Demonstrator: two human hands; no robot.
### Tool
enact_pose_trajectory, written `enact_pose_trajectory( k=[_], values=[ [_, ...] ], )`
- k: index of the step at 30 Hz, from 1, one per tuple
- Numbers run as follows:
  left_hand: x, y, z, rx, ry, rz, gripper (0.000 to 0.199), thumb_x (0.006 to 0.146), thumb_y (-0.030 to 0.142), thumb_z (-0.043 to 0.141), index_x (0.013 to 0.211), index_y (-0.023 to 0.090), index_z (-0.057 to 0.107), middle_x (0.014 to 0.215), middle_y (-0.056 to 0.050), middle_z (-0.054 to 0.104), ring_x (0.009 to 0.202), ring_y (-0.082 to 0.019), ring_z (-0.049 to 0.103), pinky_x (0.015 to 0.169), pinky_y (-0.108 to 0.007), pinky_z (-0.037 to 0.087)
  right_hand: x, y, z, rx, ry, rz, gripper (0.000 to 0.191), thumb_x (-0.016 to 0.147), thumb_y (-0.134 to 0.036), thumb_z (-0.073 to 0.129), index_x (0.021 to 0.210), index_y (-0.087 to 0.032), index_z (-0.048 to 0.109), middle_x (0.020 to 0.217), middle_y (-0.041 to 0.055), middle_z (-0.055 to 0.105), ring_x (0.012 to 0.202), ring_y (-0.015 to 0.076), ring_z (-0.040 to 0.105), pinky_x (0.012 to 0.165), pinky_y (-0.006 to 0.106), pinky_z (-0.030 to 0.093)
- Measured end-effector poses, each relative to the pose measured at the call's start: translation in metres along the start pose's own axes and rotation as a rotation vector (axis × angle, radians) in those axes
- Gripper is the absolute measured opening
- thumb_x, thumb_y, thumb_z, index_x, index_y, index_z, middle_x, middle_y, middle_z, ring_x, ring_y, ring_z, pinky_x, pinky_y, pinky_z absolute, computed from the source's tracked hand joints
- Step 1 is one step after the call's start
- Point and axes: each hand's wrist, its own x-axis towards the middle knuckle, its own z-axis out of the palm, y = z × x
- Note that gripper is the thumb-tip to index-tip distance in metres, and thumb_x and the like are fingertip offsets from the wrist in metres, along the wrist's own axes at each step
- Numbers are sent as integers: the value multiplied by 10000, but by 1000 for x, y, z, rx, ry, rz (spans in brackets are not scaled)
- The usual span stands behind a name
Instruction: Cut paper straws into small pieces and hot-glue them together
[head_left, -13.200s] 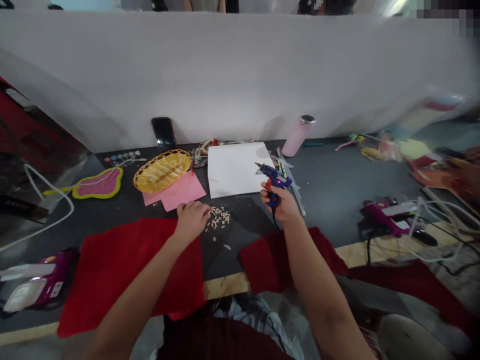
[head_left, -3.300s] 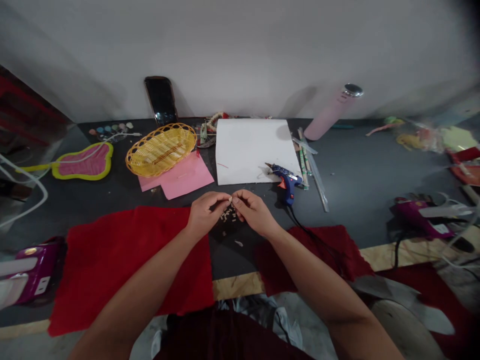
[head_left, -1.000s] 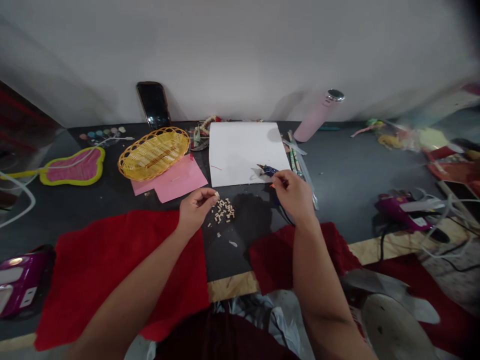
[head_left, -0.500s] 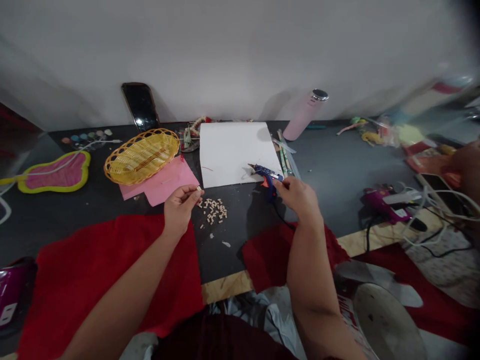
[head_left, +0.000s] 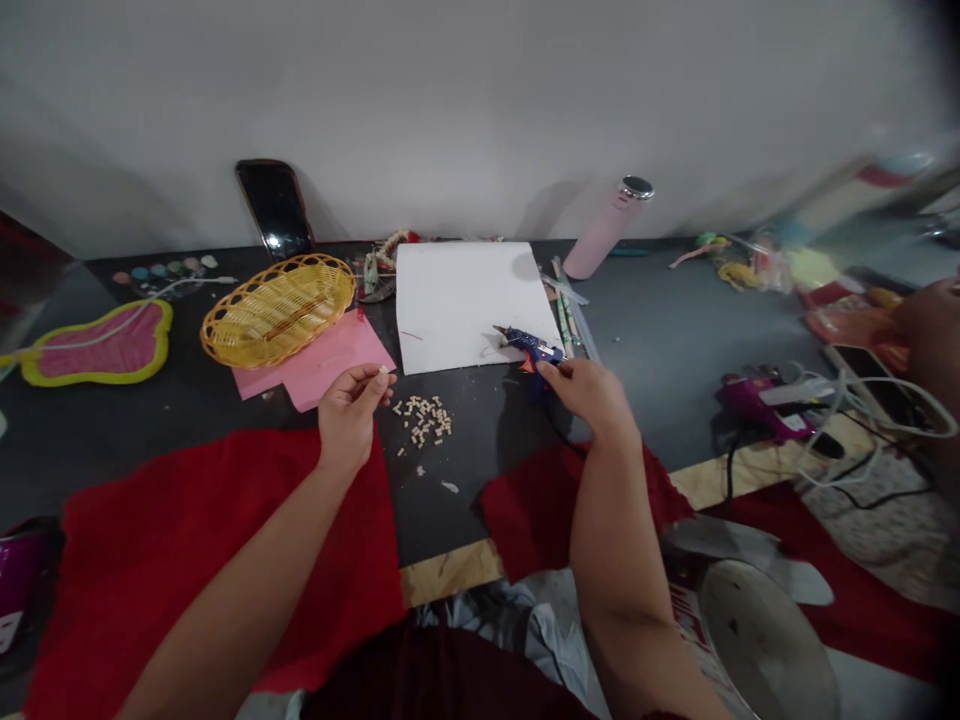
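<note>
Between the thumb and fingertips of my left hand [head_left: 349,415] is a small pale piece [head_left: 383,370], much like those in the pile beside it. That pile of little beige pieces [head_left: 427,420] lies loose on the dark table, just right of the hand. My right hand [head_left: 592,395] grips a blue glue gun [head_left: 534,346] by its handle, with its orange-red trigger showing. The nozzle points left, over the lower right part of a white sheet [head_left: 469,300]. Fingers wrapped round the handle are partly hidden.
Left of the sheet, a yellow woven basket [head_left: 277,315] rests by pink paper [head_left: 337,360]. A phone [head_left: 276,210] and a pink bottle [head_left: 611,228] stand near the wall. Red cloth [head_left: 225,520] covers the front left. At right are a purple glue gun [head_left: 765,405], cables and another person's arm.
My left hand has drawn slightly left and up with the small piece turned in its fingertips. The right hand and blue glue gun stay nearly in place; the view has shifted a little.
</note>
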Motion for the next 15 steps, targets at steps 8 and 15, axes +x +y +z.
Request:
enact_pose_trajectory(
  k=[8, 15],
  values=[
    [-1, -1, 0, 54, -40, 4, 263, 706, 298, 696, 894, 126, 632, 771, -50, 680, 602, -87, 574, 580, -208, 458, 17, 1, 20, 120, 36, -17, 485, 768, -618, 439, 650, -180, 613, 642, 80, 604, 632, 192, 553, 531, 273, 304],
    [-3, 0, 0, 65, -74, -7, 270, 701, 315, 698, 884, 128, 632, 762, -48, 678, 603, -93, 582, 592, -220, 466, 19, 8, 18, 473, 300, -7, 422, 753, -551, 498, 594, -168, 571, 537, 8, 504, 545, 131, 462, 504, 244, 304]
  ],
)
